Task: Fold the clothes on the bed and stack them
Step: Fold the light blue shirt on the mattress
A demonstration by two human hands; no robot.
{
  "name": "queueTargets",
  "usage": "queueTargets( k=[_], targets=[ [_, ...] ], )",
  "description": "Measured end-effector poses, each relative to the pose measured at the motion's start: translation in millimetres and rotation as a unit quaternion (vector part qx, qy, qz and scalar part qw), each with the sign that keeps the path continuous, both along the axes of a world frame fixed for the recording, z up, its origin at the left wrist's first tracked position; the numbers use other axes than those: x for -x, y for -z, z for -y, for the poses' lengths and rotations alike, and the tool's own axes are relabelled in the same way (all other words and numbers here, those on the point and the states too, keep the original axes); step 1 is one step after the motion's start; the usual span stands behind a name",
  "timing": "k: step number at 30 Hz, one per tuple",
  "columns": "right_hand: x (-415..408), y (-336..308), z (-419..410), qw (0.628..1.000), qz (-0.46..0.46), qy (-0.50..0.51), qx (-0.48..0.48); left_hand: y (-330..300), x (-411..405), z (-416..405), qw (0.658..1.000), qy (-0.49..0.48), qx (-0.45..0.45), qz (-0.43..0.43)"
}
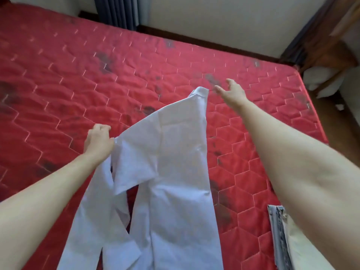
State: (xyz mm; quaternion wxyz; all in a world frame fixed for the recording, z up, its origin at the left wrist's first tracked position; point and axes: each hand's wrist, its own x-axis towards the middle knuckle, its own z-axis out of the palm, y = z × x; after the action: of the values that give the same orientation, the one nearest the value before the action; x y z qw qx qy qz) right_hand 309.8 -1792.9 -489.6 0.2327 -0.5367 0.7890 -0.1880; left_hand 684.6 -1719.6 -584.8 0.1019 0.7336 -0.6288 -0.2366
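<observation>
Left hand (pixel 98 141) grips white shirt (pixel 171 172) at shoulder over red mattress (pixel 78 75); right hand (pixel 231 92) open, fingers spread just beside collar, not holding

Shirt (pixel 167 172) hem cut off below

White short-sleeved cotton shirt (pixel 171 172), lifted over the red quilted mattress (pixel 78 75), collar end raised toward the far side, hem trailing toward the near edge. One shoulder bunched at left, sleeve drooping below it. Folded pile of pale denim and beige cloth (pixel 282 236) lying flat on the mattress, right of the shirt, at the near edge.
</observation>
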Motion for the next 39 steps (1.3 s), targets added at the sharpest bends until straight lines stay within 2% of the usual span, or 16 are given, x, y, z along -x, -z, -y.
queueTargets(
  k=[2, 5, 7, 10, 12, 15, 18, 23, 26, 32, 35, 38, 39],
  targets=[
    [-17, 36, -6, 0.999, -0.005, -0.011, -0.032, 11, 17, 7, 0.999, -0.022, 0.008, 0.033],
    [-43, 92, -56, 0.995, 0.006, -0.070, -0.072, 32, 55, -21, 0.998, 0.041, 0.025, 0.034],
    [-55, 128, -107, 0.990, 0.000, -0.100, -0.096, 54, 80, -61, 0.994, 0.108, 0.012, 0.026],
    [-67, 173, -198, 0.990, -0.047, -0.074, -0.109, 98, 101, -139, 0.979, 0.192, -0.033, 0.065],
    [-76, 197, -260, 0.987, -0.095, -0.075, -0.105, 128, 104, -192, 0.969, 0.213, -0.079, 0.095],
    [-91, 227, -347, 0.973, -0.146, -0.099, -0.146, 155, 91, -264, 0.967, 0.200, -0.124, 0.094],
    [-104, 246, -424, 0.960, -0.159, -0.120, -0.196, 168, 71, -322, 0.969, 0.211, -0.056, 0.114],
    [-123, 254, -510, 0.965, -0.163, -0.138, -0.154, 178, 49, -392, 0.962, 0.224, -0.003, 0.154],
    [-129, 257, -536, 0.964, -0.166, -0.156, -0.137, 174, 47, -422, 0.967, 0.204, 0.002, 0.149],
    [-131, 260, -556, 0.957, -0.171, -0.207, -0.115, 154, 71, -419, 0.992, 0.099, 0.057, 0.056],
    [-134, 257, -555, 0.962, -0.154, -0.198, -0.111, 146, 94, -389, 0.997, 0.026, -0.066, 0.038],
    [-136, 251, -554, 0.971, -0.131, -0.170, -0.109, 143, 115, -357, 0.974, -0.111, -0.175, -0.087],
    [-137, 248, -553, 0.977, -0.115, -0.151, -0.099, 141, 120, -350, 0.967, -0.127, -0.191, -0.111]
  ],
)
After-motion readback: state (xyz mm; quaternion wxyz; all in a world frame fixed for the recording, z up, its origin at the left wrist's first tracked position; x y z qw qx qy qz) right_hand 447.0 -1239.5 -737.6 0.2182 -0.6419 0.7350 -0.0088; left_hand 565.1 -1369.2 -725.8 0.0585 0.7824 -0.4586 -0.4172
